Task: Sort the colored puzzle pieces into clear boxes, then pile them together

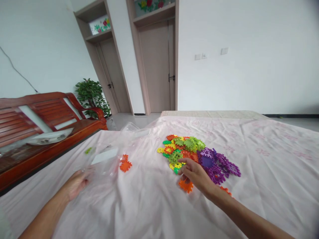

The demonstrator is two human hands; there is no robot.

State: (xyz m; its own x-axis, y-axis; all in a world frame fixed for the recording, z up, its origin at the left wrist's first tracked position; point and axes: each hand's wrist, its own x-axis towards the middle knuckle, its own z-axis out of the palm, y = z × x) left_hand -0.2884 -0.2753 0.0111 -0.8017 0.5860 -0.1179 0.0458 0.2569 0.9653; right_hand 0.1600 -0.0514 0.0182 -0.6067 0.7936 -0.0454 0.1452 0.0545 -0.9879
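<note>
My left hand (pixel 76 186) is closed on the edge of a clear plastic bag (pixel 104 167). The bag is see-through, with a white label (pixel 105 156) on it. Over the near edge of a heap of plastic building pieces, my right hand (pixel 193 172) has its fingers bent and apart, with nothing visible between them. Purple pieces (pixel 219 167) lie to its right, and green pieces (pixel 190 143) are behind it. An orange notched piece (pixel 185 186) lies just below the fingers; whether they touch it I cannot tell.
Two orange-red pieces (pixel 125 164) lie by the bag, and a small green piece (pixel 88 150) shows left of it. A pale floral cloth (pixel 249 199) covers the table. A red wooden bench (pixel 52 111) and a leafy plant (pixel 91 94) stand at left.
</note>
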